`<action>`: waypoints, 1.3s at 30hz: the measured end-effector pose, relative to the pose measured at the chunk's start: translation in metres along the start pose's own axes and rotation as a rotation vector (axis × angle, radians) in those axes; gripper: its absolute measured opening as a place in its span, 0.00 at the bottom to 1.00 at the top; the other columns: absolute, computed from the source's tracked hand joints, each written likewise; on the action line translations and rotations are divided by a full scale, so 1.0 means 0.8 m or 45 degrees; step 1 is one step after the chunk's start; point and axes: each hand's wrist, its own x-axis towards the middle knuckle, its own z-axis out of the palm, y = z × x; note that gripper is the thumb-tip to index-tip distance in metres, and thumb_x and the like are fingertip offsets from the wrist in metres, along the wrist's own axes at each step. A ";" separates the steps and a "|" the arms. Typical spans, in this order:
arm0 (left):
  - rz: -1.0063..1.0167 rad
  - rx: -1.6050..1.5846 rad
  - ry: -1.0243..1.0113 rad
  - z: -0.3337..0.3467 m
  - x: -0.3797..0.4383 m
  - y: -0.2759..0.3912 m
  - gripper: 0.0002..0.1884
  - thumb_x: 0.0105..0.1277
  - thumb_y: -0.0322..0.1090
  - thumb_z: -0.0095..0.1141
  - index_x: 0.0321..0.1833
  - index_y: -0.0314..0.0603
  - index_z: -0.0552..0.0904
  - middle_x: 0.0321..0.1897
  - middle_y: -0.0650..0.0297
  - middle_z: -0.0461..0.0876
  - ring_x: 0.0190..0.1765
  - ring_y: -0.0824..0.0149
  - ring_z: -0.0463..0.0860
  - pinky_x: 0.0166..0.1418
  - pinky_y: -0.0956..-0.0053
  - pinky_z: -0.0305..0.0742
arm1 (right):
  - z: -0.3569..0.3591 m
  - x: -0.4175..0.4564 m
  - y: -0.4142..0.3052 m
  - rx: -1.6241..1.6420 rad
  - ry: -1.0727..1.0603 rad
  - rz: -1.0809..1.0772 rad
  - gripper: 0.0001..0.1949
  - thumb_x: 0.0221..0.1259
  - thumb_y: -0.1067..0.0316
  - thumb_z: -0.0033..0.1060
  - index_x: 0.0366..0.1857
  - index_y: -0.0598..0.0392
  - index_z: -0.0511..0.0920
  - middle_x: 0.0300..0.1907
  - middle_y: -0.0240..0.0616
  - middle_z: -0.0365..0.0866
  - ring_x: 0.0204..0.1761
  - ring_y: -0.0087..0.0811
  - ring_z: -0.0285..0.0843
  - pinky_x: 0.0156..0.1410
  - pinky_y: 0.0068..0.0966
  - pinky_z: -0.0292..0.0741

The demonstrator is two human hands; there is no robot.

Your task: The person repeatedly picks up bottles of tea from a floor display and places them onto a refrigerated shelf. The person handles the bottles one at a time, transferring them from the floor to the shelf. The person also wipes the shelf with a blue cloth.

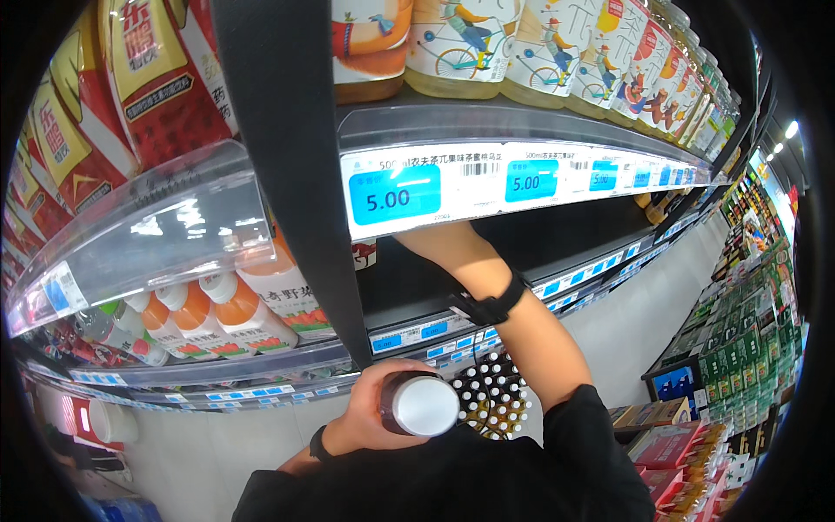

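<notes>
My left hand (372,408) is wrapped around a dark drink bottle with a wide silvery-white cap (427,406), held close to my chest. My right forearm, with a black wristband, reaches into a lower shelf. Only the wrist end of my right hand (434,241) shows beneath the price strip (470,186); the fingers are hidden under the shelf above. Part of a bottle or container with a dark red picture (364,254) stands inside that shelf, just left of the wrist and beside the black upright.
A black shelf upright (293,163) divides the bays. Tea bottles (456,46) line the upper shelf; orange juice bottles (241,313) stand lower left. Many white-capped bottles (492,391) are grouped on the floor below my right arm. Stacked green cartons (737,339) are across the aisle.
</notes>
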 end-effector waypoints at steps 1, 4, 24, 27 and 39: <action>-0.033 0.016 0.046 0.000 0.001 0.002 0.49 0.43 0.29 0.83 0.69 0.37 0.65 0.59 0.47 0.79 0.59 0.55 0.83 0.63 0.62 0.80 | 0.005 0.001 0.002 0.029 0.022 -0.022 0.11 0.61 0.64 0.70 0.45 0.54 0.86 0.43 0.40 0.88 0.45 0.43 0.85 0.50 0.35 0.80; -0.226 0.136 0.139 -0.001 -0.012 0.008 0.47 0.44 0.27 0.82 0.67 0.36 0.63 0.54 0.48 0.81 0.54 0.57 0.85 0.56 0.66 0.82 | 0.023 0.007 0.004 0.113 0.095 -0.095 0.12 0.60 0.63 0.70 0.46 0.53 0.86 0.44 0.40 0.88 0.47 0.42 0.85 0.51 0.35 0.80; -0.516 -0.473 -0.047 0.050 -0.001 -0.019 0.44 0.52 0.43 0.80 0.63 0.24 0.67 0.51 0.45 0.82 0.52 0.53 0.86 0.57 0.58 0.82 | -0.159 -0.204 -0.025 0.632 1.098 1.030 0.10 0.73 0.64 0.62 0.42 0.58 0.73 0.30 0.26 0.75 0.32 0.13 0.68 0.36 0.17 0.69; -0.516 -0.456 -0.101 0.073 0.001 -0.016 0.39 0.53 0.35 0.74 0.64 0.30 0.66 0.52 0.46 0.79 0.52 0.53 0.85 0.59 0.56 0.81 | -0.212 -0.259 -0.058 0.480 1.242 1.080 0.09 0.70 0.66 0.63 0.42 0.58 0.73 0.30 0.25 0.75 0.32 0.14 0.68 0.37 0.18 0.69; -0.744 -0.242 -0.110 0.179 -0.003 -0.079 0.24 0.60 0.29 0.63 0.58 0.26 0.76 0.49 0.54 0.84 0.50 0.63 0.84 0.60 0.65 0.79 | -0.364 -0.464 -0.142 -0.632 0.352 1.290 0.20 0.56 0.55 0.77 0.42 0.58 0.79 0.26 0.48 0.81 0.27 0.50 0.85 0.34 0.37 0.81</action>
